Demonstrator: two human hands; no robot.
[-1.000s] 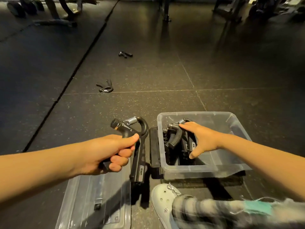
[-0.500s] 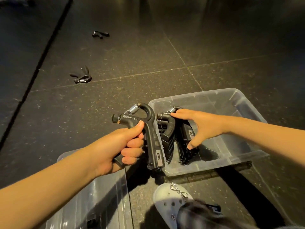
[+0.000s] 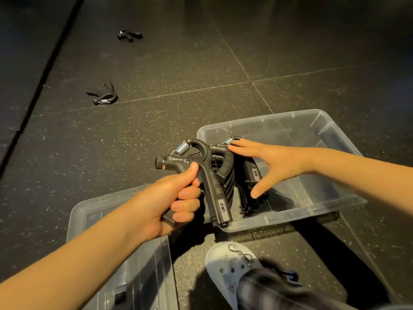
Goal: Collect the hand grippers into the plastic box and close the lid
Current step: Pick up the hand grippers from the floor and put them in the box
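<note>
My left hand [image 3: 169, 202] grips one handle of a black hand gripper [image 3: 207, 173] with a steel spring, held against the left rim of the clear plastic box [image 3: 317, 211]. Inside the box, several black hand grippers [image 3: 228, 175] stand packed in a row at its left end. My right hand [image 3: 274, 166] rests on that row with straight, spread fingers. The clear lid [image 3: 107, 211] lies flat on the floor to the left of the box, partly under my left arm. Two more hand grippers lie on the floor: a near hand gripper [image 3: 103, 95] and a far hand gripper [image 3: 129, 36].
The floor is dark speckled rubber tiles with seams. A white clog [image 3: 230, 265] on a foot, with a dark trouser leg, sits just in front of the box. A dark strip lies under the box's front edge.
My left hand has brought its hand gripper rightward, up to the box's left rim. The right hand stays on the row inside. The camera has tilted down.
</note>
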